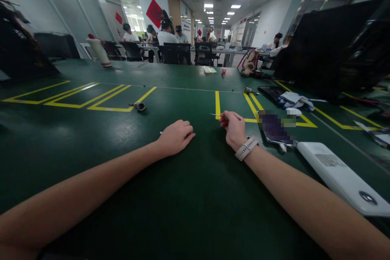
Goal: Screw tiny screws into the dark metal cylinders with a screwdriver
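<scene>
My left hand rests low over the green table with its fingers curled. A small shiny tip shows just beyond its wrist side; whatever the fingers may hold is hidden. To the right, my right hand pinches a thin metal rod between thumb and fingers. Its free end points left, above the yellow tape. A small dark metal part with a round cup-like end lies on the table beyond my left hand. Another small metal part lies farther back, beyond my right hand.
Right of my right hand lie a phone, a white power bank, a white oval object and a blue-white cloth. Black bags stand at the right. A cup stands back left. People sit beyond the table.
</scene>
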The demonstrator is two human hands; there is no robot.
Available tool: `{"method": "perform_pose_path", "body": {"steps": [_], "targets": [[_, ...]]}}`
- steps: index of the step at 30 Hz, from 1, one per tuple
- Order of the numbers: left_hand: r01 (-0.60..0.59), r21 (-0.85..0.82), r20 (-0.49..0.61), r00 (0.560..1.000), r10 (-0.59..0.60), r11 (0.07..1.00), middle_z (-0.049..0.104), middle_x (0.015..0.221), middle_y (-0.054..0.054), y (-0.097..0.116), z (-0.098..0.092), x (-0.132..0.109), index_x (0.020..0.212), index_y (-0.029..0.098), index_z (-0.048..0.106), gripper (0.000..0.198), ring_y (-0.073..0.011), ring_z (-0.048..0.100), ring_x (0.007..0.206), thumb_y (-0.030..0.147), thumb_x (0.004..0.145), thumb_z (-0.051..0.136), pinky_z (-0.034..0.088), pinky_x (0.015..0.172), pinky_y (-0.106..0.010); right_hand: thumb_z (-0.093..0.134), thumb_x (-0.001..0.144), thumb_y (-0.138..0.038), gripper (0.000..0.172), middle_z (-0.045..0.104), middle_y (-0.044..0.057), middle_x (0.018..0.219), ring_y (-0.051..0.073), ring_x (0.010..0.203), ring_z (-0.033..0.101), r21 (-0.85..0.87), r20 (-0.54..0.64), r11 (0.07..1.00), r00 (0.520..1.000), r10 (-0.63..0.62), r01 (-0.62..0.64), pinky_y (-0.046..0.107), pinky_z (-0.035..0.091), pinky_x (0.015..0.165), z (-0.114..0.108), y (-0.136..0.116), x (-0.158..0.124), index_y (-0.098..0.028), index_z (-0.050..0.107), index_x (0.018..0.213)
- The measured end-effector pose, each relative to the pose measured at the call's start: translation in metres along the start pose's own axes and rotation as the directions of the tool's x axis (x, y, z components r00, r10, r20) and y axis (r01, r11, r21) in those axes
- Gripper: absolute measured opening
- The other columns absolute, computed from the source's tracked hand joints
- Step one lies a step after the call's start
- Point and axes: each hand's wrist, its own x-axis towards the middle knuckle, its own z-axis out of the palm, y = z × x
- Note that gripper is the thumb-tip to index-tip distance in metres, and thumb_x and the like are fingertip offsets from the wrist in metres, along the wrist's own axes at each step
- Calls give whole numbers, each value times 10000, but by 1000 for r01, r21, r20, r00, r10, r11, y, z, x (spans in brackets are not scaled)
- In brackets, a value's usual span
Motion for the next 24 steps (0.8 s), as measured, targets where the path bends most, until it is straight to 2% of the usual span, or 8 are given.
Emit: {"method": "perform_pose_path", "body": {"steps": [7,11,15,20,24], "targets": [[8,-32,49,999,-6,999,562,797,-65,-3,-2,0,763,149,549,252,-188,515,755,283,918,403,417,686,-320,605,659,-245,120,558,-22,517,106,512,498,-4,23,1000,1000,2,-2,230,371,471,-1,0,1,-179,600,559],[31,11,57,998,-32,999,560,782,-66,-19,-6,-6,752,148,561,268,-185,516,746,289,912,399,419,692,-318,599,653,-246,124,541,-26,502,104,502,481,-14,28,1000,1000,3,-3,231,359,467,0,-3,-1,-180,588,548],[96,37,43,994,-98,995,559,769,-65,-48,-11,-19,740,150,568,285,-182,528,739,302,900,389,422,684,-308,605,651,-249,121,544,-25,514,107,512,489,-19,40,1000,999,8,-8,232,366,473,1,-4,-3,-182,594,550],[150,117,66,985,-159,982,560,772,-61,-100,-19,-43,742,173,583,324,-189,531,729,362,899,371,416,676,-320,604,661,-254,138,551,-24,516,106,496,486,-31,44,999,999,15,-14,241,368,473,1,-4,-2,-186,597,541],[263,170,-1,964,-266,950,580,770,-80,-136,-25,-61,742,196,561,317,-216,530,727,353,903,337,406,650,-339,612,669,-257,145,558,-23,519,106,497,490,-38,49,999,999,19,-17,243,371,477,1,-4,-3,-184,604,544]]}}
